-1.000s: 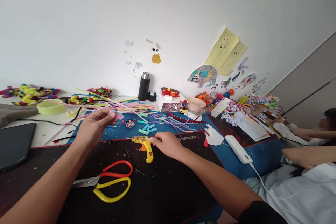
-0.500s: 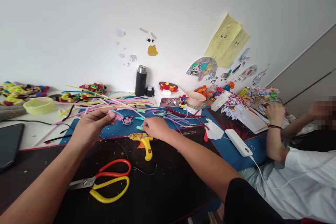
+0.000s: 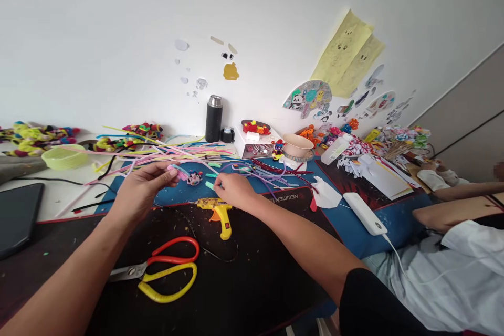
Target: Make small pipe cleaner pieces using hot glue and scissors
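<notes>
I have the left hand [image 3: 147, 185] pinching a fuzzy pink-blue piece [image 3: 181, 172] at its two o'clock; the right hand [image 3: 235, 190] curls by a fluffy teal stub [image 3: 209, 185], nine o'clock, grip unclear; plastic glue gun [image 3: 223, 213], seven o'clock.

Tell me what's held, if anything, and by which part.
Left hand: pink-and-blue fuzzy piece, by one end. Right hand: at a green piece; hold unclear.

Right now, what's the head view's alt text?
A person's left hand pinches a pink and blue fuzzy piece; the right hand is at a green piece. Nearer, a yellow glue gun and scissors lie on a black mat.
</notes>
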`<state>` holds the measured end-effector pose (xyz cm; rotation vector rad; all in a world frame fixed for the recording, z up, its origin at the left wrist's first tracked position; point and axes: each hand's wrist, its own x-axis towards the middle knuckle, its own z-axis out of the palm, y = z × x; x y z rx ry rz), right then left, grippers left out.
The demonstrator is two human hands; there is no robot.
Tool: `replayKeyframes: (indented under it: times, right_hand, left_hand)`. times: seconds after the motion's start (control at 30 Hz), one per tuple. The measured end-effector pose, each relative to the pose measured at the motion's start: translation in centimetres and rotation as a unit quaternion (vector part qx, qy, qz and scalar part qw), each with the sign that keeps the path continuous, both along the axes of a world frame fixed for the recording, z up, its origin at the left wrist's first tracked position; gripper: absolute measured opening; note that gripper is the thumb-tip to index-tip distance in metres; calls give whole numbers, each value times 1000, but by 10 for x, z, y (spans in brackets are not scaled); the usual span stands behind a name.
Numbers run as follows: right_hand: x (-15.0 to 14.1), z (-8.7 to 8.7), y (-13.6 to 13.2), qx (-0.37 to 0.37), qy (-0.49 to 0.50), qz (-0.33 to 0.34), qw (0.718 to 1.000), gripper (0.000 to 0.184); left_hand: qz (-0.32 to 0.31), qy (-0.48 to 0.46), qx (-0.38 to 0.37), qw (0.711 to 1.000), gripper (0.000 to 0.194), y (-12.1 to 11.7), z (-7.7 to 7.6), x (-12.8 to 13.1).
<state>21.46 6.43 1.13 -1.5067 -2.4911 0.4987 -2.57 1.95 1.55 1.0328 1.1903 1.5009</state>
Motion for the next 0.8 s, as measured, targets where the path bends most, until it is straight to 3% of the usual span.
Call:
replayKeyframes:
  times: [0.2,0.37,0.6,0.8]
  right_hand:
    - [-3,-10,6,-7,145,-27,989,22]
    - [-19,-17,9,-65,349,-8,935,22]
    - [-31,-20,1,-97,428,13,898,23]
    - [-25,-27,2,-102,431,2,897,23]
  left_hand:
    - [-12,52,-38,998,53,-2,2,4]
    - [-26,85,-54,995,50,-2,0,9]
    - [-29,118,-39,992,50,2,-13,7]
    - [-30,123,-46,991,44,-1,-9,11]
